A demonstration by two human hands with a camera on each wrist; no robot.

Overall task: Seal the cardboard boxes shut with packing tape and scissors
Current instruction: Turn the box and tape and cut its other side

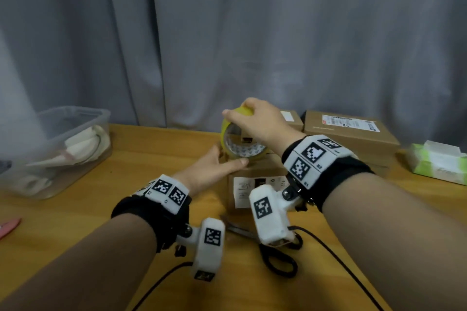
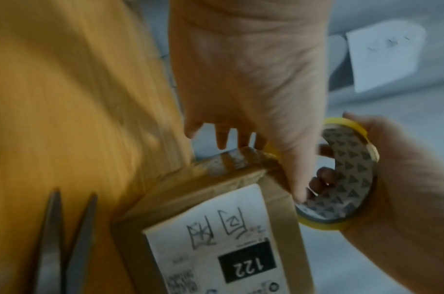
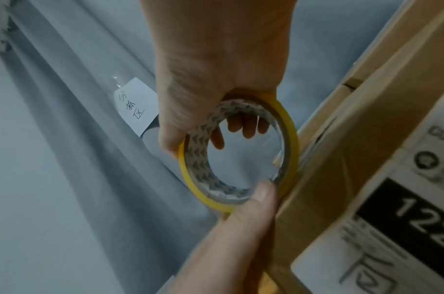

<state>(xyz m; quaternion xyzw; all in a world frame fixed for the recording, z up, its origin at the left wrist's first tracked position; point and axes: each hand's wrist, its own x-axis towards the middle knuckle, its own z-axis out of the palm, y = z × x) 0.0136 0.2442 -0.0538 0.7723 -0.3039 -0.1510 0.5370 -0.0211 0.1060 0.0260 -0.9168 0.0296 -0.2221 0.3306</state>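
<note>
Right hand (image 1: 260,118) curled over the top of a yellow packing tape roll (image 1: 236,134), thumb on one face and fingertips showing through the core in the right wrist view; roll held upright on edge atop a small cardboard box (image 1: 255,179) at the middle of a wooden table (image 1: 106,209). Left hand (image 1: 214,166) laid against the left upper edge of the same box, fingers stretched out fairly straight, thumb pressed along the top by the foot of the roll, gripping nothing. White label with "122" in a black block (image 2: 246,265) stuck to the near face of the box; shiny tape already across one upper corner in the left wrist view. Black-handled scissors (image 1: 273,247) lying on the table just near of the box, blades parted and pointing left, partly hidden behind the right wrist camera. Two more cardboard boxes at the far right: a larger one with a shipping label (image 1: 351,134) and a smaller one (image 1: 290,118) mostly hidden behind the right hand. Green-and-white tissue pack (image 1: 439,161) at the far right edge. Clear plastic bin (image 1: 83,118) holding pale cloth at the left. Grey curtain (image 1: 227,33) behind the table.
</note>
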